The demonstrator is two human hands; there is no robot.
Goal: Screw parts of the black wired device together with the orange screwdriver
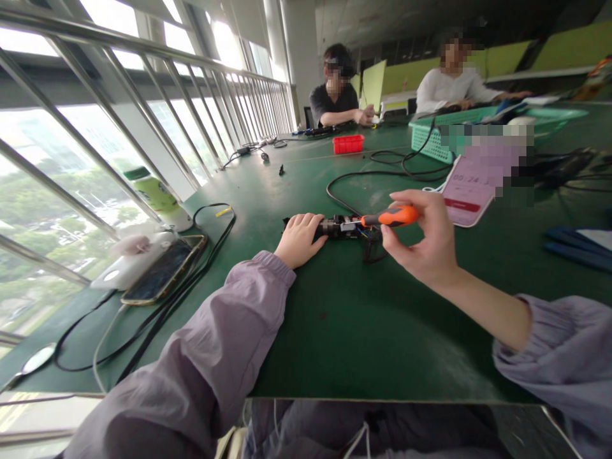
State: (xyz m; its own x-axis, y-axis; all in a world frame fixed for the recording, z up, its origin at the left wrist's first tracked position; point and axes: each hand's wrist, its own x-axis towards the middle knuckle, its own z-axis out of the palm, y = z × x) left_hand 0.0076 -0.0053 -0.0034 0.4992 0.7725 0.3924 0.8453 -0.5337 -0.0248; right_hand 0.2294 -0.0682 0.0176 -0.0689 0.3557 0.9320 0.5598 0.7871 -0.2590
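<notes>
My left hand is closed over one end of a dark cylindrical device that lies on the green table, pinning it down. My right hand pinches an orange-handled screwdriver, held level with its tip pointing left into the device's other end. Small coloured wires and a black loop hang from the device below the screwdriver. Both my sleeves are pale purple.
A phone, a white gadget and a green-capped bottle lie at the left by the window rail, with black cables around them. A pink phone, a green basket and a red tray sit farther back. Two people sit at the far end.
</notes>
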